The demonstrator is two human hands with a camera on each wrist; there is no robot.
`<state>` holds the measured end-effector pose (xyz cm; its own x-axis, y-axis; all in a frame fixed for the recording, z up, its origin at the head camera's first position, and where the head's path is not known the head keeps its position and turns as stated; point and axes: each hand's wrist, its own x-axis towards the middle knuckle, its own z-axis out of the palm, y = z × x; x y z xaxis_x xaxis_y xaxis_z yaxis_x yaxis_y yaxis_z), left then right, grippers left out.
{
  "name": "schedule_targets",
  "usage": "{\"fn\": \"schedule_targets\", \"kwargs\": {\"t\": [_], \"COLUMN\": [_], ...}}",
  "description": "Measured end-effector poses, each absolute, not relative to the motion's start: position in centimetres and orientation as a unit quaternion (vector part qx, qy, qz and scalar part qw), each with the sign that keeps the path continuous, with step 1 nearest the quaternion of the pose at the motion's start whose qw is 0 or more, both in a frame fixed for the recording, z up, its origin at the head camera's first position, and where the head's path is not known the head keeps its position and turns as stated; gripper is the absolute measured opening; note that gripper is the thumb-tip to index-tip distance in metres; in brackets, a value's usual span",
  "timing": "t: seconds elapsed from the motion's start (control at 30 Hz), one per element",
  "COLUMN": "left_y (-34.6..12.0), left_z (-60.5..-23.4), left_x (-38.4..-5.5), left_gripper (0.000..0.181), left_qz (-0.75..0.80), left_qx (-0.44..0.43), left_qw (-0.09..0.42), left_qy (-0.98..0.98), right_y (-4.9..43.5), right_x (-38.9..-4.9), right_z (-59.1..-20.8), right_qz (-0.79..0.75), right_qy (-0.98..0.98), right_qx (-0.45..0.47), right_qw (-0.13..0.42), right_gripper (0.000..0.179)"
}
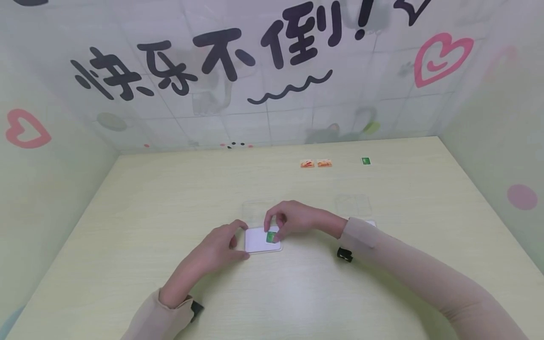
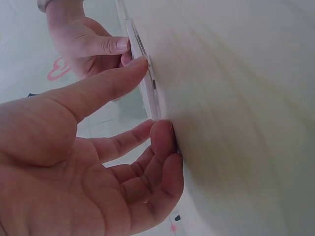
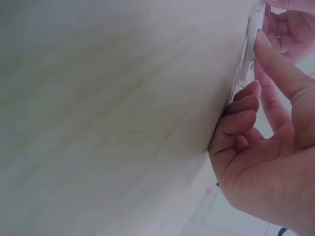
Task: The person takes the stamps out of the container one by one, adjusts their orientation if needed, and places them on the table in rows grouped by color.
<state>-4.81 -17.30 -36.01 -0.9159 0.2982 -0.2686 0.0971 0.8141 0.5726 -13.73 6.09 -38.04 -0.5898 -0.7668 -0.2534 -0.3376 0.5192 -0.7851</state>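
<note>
A flat white rectangular case (image 1: pixel 255 240) with a clear edge lies on the table in the head view. My left hand (image 1: pixel 220 244) holds its left end, thumb at the near corner and index finger at the far corner. On the case's right part is a small green square picture (image 1: pixel 271 237), perhaps a sticker or tile. The right hand (image 1: pixel 293 218) pinches this square between thumb and index finger, partly covering it. From the left wrist view the case (image 2: pixel 147 91) appears edge-on. In the right wrist view the other fingers curl against the table.
Two orange pictures (image 1: pixel 324 163) and another green square (image 1: pixel 366 161) lie at the back of the table. Clear flat pieces (image 1: pixel 352 205) sit beyond the right forearm, and a white object (image 1: pixel 371 223) is mostly hidden by the sleeve. Walls enclose the back and sides.
</note>
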Motion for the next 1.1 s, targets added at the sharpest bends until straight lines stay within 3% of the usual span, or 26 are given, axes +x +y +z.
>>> {"fn": "schedule_targets", "kwargs": {"t": [1.1], "left_y": [-17.49], "left_z": [-36.01], "left_x": [-4.77], "left_gripper": [0.055], "left_qz": [0.287], "left_qx": [0.111], "left_qw": [0.175], "left_qy": [0.935], "right_y": [5.75], "right_x": [-13.61], "right_z": [-38.17], "right_qz": [-0.339], "right_qy": [0.826], "right_qx": [-0.343], "right_qw": [0.29], "right_gripper": [0.021]}}
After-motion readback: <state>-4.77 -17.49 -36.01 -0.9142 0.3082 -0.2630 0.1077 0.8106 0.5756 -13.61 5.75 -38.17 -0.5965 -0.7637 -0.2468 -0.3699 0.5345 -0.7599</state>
